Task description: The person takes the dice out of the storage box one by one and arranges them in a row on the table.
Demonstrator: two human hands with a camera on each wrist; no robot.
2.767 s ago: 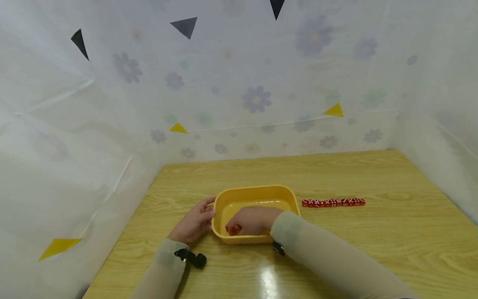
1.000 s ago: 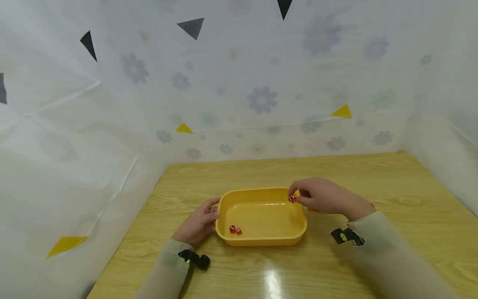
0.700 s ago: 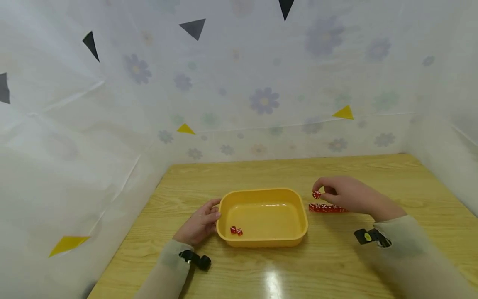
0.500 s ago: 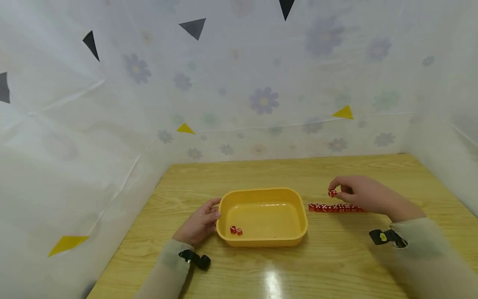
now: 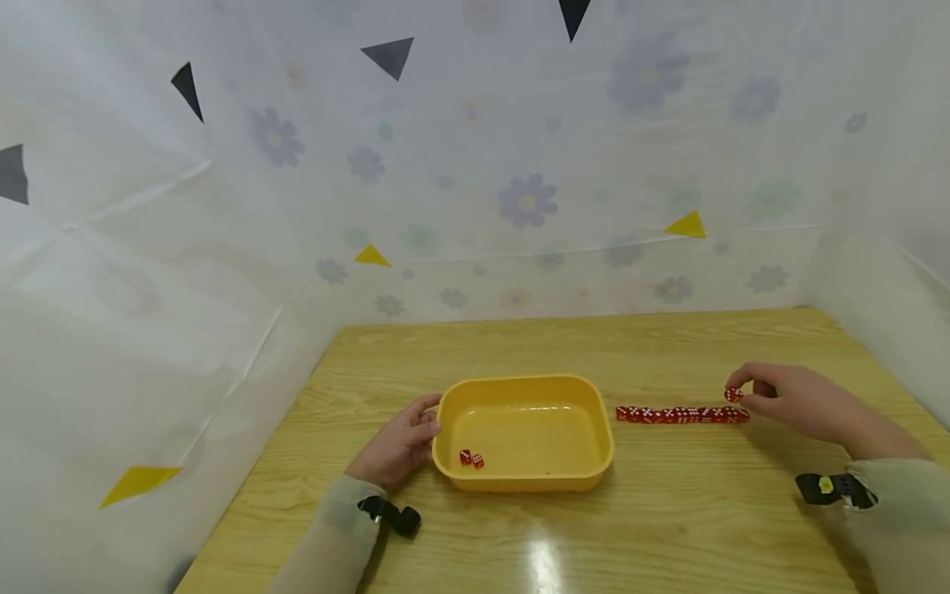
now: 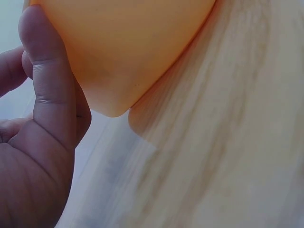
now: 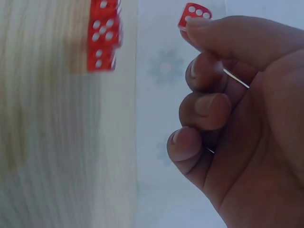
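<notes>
Crosswise, dice row (image 5: pixel 681 415) left-to-right.

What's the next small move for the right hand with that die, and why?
Probably lower the die onto the table at the right end of the row of dice. The right hand pinches it just above that end, apart from it; the left hand steadies the yellow tray.

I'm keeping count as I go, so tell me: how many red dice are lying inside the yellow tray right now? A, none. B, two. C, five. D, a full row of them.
B: the head view shows just two red dice lying side by side near the front left corner of the yellow tray; the long row of dice lies on the table outside it, and the right hand pinches one more die.
</notes>
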